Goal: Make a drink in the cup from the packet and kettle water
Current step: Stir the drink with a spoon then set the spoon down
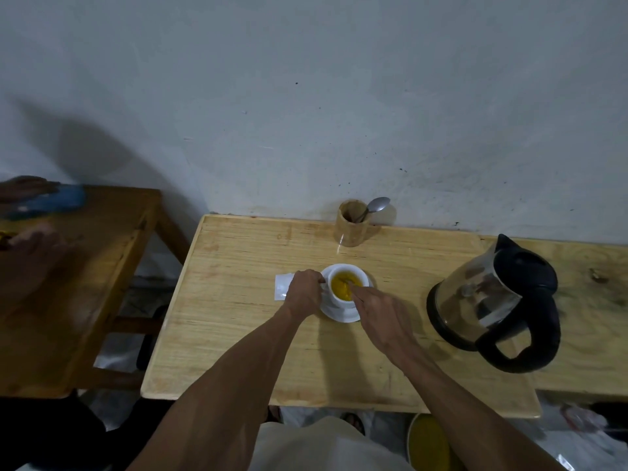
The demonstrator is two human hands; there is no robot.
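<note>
A white cup (361, 279) stands on a white saucer (339, 314) in the middle of the pale wooden table (244, 334). Yellow-orange liquid (339, 287) fills it. My left hand (304, 292) is shut on the cup's handle at its left side. My right hand (382, 316) reaches over the cup from the right and pinches a thin spoon (347, 282) whose tip dips into the liquid. A white packet (282, 287) lies flat on the table just left of my left hand. The glass kettle (489, 300) with black lid and handle stands to the right.
A wooden holder (351, 224) with a metal spoon (375, 206) stands at the table's back edge by the wall. A darker wooden table (85, 283) is to the left, with another person's blurred hand (32, 237) and something blue (54, 198) on it. A yellow tub (430, 443) sits on the floor.
</note>
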